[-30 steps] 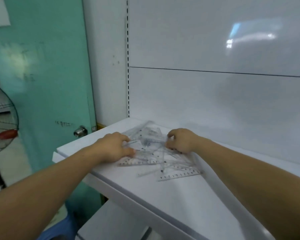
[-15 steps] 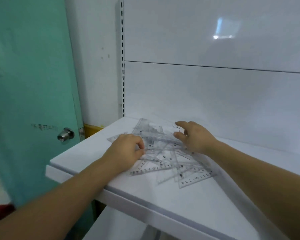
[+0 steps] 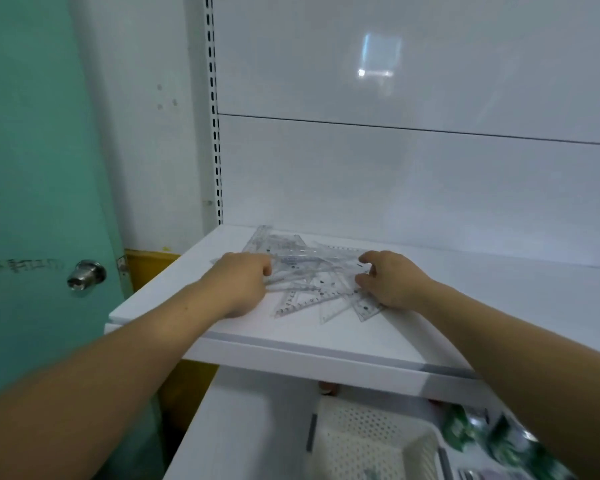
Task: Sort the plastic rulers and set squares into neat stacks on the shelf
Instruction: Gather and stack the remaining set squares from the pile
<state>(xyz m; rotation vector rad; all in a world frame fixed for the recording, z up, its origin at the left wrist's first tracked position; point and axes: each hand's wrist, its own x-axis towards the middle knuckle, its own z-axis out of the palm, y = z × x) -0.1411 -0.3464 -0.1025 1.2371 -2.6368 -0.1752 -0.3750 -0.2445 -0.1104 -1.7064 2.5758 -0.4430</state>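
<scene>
A loose heap of clear plastic rulers and set squares (image 3: 309, 271) lies jumbled near the left end of a white shelf (image 3: 326, 341). My left hand (image 3: 239, 282) rests on the heap's left side with its fingers curled onto the clear pieces. My right hand (image 3: 388, 282) sits at the heap's right side, fingers and thumb bent over the edges of a few pieces. Which single pieces each hand holds is hard to tell, since the plastic is transparent and overlapping.
White back panels (image 3: 395, 168) rise behind the shelf, with a slotted upright (image 3: 215, 133) at the left. A teal door with a metal knob (image 3: 85, 274) stands to the left. On the lower shelf sit a white perforated basket (image 3: 371, 441) and green packets (image 3: 492, 434).
The camera has swung down and right, bringing the lower shelf into view. My right hand has drawn back from the heap's far side to its right edge. The left hand stays on the heap.
</scene>
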